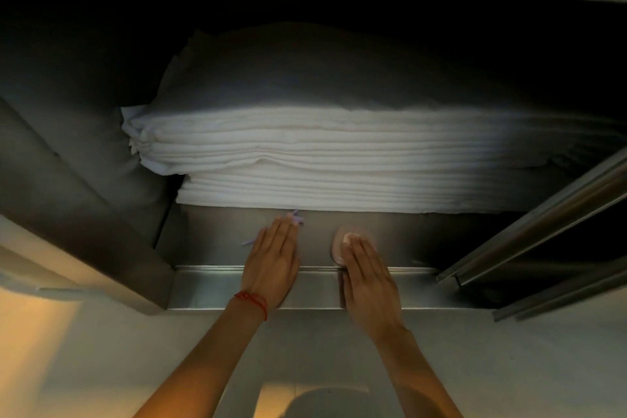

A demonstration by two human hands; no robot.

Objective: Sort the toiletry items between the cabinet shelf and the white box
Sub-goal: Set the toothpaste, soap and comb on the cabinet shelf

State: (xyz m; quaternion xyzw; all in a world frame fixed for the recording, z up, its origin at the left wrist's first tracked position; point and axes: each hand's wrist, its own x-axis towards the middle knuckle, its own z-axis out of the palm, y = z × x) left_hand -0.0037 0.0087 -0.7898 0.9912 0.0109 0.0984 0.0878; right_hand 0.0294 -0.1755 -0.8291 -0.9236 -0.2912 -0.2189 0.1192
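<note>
Two hands reach into a steel cabinet shelf, both palm-down w/ fingers straight and close together, nothing gripped. Left hand lies flat on the shelf floor; thin lilac bits poke out past its fingertips and another sliver shows at its left side, too small and blurred to say what they are. Right hand has its fingertips resting on a small round pinkish item, partly covered, prob. a soap or pad, can't tell which. Red thread band on the left wrist.

Behind the hands, a tall stack of folded white linen fills most of the shelf; its top and the back of the cabinet fade into dark, its right end runs into shadow. Bare strip of shelf floor lies between linen and the front lip, where both hands sit. Sliding door rail cuts in at right, narrowing the opening on that side. Left wall slants in. White box not seen.
</note>
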